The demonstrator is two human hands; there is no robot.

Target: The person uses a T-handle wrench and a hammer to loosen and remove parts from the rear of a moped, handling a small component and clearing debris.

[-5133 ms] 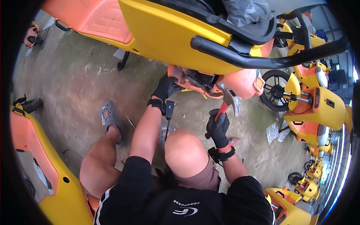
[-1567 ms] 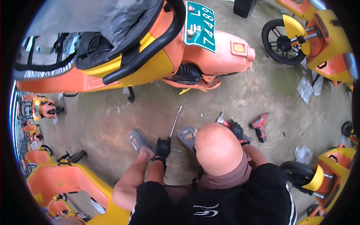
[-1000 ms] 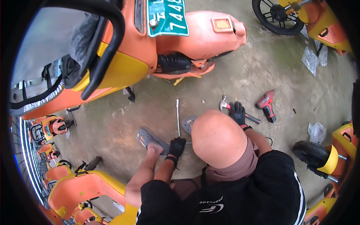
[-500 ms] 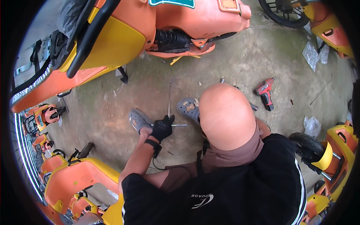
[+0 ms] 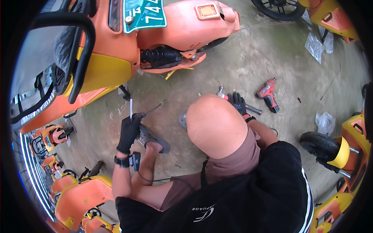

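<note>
My left hand, in a black glove, is closed around a T-handle wrench. The bright crossbar stands up from the fist, and the thin shaft slants away to the right. Close by are the grey clog on my left foot and the scooter's kickstand. Beyond my bent right knee, my gloved right hand lies over the handle of a hammer, fingers around it. The metal hammer head shows left of that hand. My knee hides part of the hand's surroundings.
An orange and yellow scooter stands ahead on the left. A red and black power drill lies on the concrete right of the hammer. Clear plastic bags and a thin rod lie farther right. More scooters stand around.
My left hand has moved left and up, turning the T-handle wrench. My right hand has come into view at the hammer, which has turned slightly. The whole view has shifted a little.
</note>
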